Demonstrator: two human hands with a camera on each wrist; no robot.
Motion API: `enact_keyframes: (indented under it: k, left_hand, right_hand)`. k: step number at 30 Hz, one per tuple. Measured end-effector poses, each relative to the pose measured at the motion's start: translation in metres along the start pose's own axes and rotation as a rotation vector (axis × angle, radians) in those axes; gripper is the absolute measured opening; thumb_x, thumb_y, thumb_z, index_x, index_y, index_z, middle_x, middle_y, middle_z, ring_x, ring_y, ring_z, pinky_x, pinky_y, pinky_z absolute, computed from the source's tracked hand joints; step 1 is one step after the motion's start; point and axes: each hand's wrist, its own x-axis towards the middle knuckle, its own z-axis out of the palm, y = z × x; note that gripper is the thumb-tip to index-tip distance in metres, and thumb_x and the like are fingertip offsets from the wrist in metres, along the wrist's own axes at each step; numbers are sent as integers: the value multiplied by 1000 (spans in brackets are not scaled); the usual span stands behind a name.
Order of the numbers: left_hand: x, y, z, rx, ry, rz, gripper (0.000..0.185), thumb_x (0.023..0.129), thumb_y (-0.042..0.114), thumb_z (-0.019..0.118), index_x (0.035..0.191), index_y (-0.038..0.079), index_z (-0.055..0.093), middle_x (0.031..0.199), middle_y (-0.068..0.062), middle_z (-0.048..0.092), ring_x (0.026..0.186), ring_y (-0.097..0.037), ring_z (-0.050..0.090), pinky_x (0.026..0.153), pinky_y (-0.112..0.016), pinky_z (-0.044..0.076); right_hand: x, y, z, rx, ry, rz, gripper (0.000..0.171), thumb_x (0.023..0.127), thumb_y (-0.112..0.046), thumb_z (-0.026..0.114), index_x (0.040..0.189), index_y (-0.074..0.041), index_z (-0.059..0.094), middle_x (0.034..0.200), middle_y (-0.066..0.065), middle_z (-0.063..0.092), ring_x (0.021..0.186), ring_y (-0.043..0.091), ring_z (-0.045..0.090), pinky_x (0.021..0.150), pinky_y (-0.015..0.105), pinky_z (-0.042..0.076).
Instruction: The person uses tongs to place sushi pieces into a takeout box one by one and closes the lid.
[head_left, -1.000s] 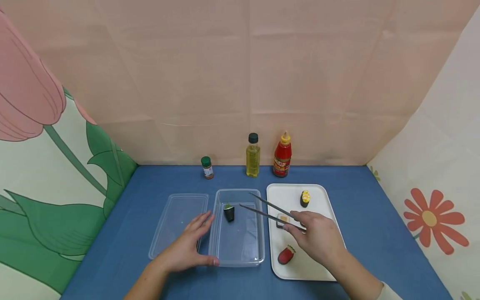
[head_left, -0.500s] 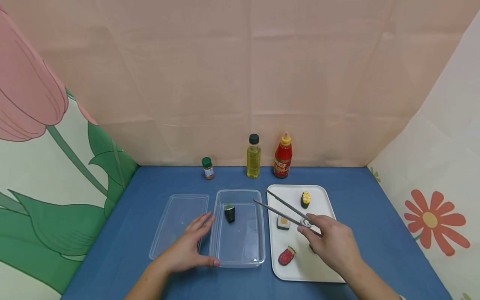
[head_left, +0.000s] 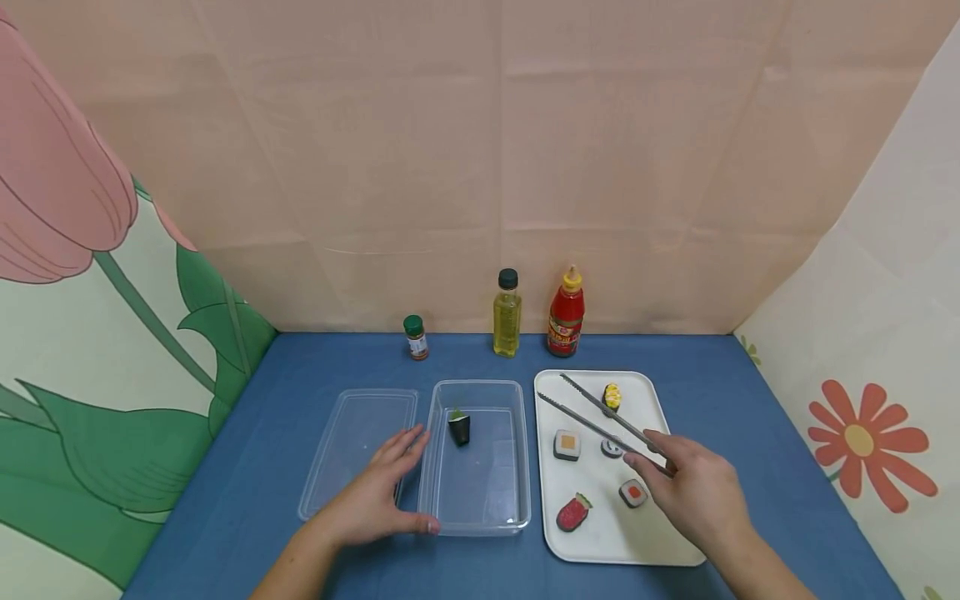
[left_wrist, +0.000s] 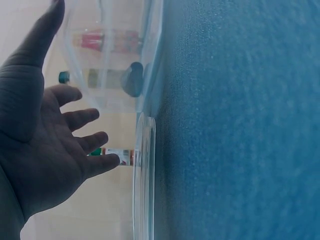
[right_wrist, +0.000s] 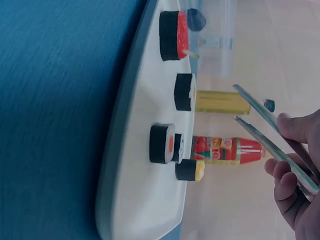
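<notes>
My right hand (head_left: 693, 487) grips long metal tongs (head_left: 600, 432) above the white tray (head_left: 592, 543); their tips are apart with nothing between them. On the tray lie a yellow-topped sushi (head_left: 612, 394), a roll with a yellow square (head_left: 567, 445), a red-topped sushi (head_left: 573, 512), a roll with an orange-red centre (head_left: 633, 493) and a dark-and-white roll (head_left: 611, 449), partly hidden by the tongs. My left hand (head_left: 375, 496), fingers spread, is at the left side of a clear plastic box (head_left: 483, 487); whether it touches I cannot tell. A dark sushi piece with green (head_left: 460, 430) lies inside.
A clear lid (head_left: 352, 450) lies left of the box, partly behind my left hand. Along the back stand a green-capped spice jar (head_left: 416, 337), an oil bottle (head_left: 507, 317) and a red sauce bottle (head_left: 566, 317). A pinkish cloth (head_left: 375, 167) hangs behind the blue table (head_left: 262, 417).
My right hand has moved right with the tongs, whose tips went from over the box to over the tray. The orange-red-centred roll has come into view. My left hand has stayed put.
</notes>
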Motion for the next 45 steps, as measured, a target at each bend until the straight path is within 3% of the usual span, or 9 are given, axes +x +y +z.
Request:
enact_keyframes:
  k: [8, 14, 23, 30, 38, 45]
  left_hand:
    - [0, 0, 0, -1, -1, -2, 123, 71, 61, 90, 167, 20, 24, 174, 0, 14, 159, -37, 6, 114, -75, 23]
    - [-1, 0, 1, -3, 4, 6, 123, 71, 61, 89, 167, 20, 24, 174, 0, 14, 159, -37, 6, 113, -75, 24]
    - [-1, 0, 1, -5, 7, 10, 123, 71, 60, 90, 167, 19, 25, 174, -1, 14, 159, -38, 7, 114, -75, 23]
    - [0, -1, 1, 0, 1, 2, 123, 71, 62, 89, 167, 20, 24, 174, 0, 13, 159, -38, 6, 113, -75, 23]
    - [0, -1, 2, 0, 10, 5, 123, 71, 61, 90, 167, 18, 25, 174, -3, 14, 159, -38, 7, 114, -75, 23]
    - [0, 0, 1, 6, 11, -1, 124, 70, 62, 90, 167, 18, 25, 174, -3, 15, 159, -37, 7, 114, -74, 23]
  right_hand:
    - [-2, 8, -4, -30, -100, 120, 47, 81, -33, 91, 118, -6, 79, 92, 7, 75, 59, 9, 46, 49, 26, 35]
    - [-4, 16, -5, -50, -79, 124, 48, 81, -31, 90, 118, -3, 78, 100, 16, 76, 61, 10, 53, 52, 30, 42]
    - [-9, 30, -5, -63, -35, 101, 48, 81, -30, 89, 116, 1, 77, 104, 21, 76, 64, 18, 66, 58, 47, 53]
    - [-11, 35, -6, -90, -64, 142, 50, 82, -30, 89, 117, 3, 76, 104, 23, 75, 70, 26, 70, 62, 53, 55]
    - [-15, 44, -4, -107, -26, 136, 48, 81, -28, 89, 114, 4, 76, 99, 25, 75, 75, 36, 71, 67, 60, 54]
    - [-15, 48, -5, -131, -103, 192, 49, 84, -31, 87, 115, 5, 75, 101, 27, 74, 88, 45, 71, 74, 64, 53]
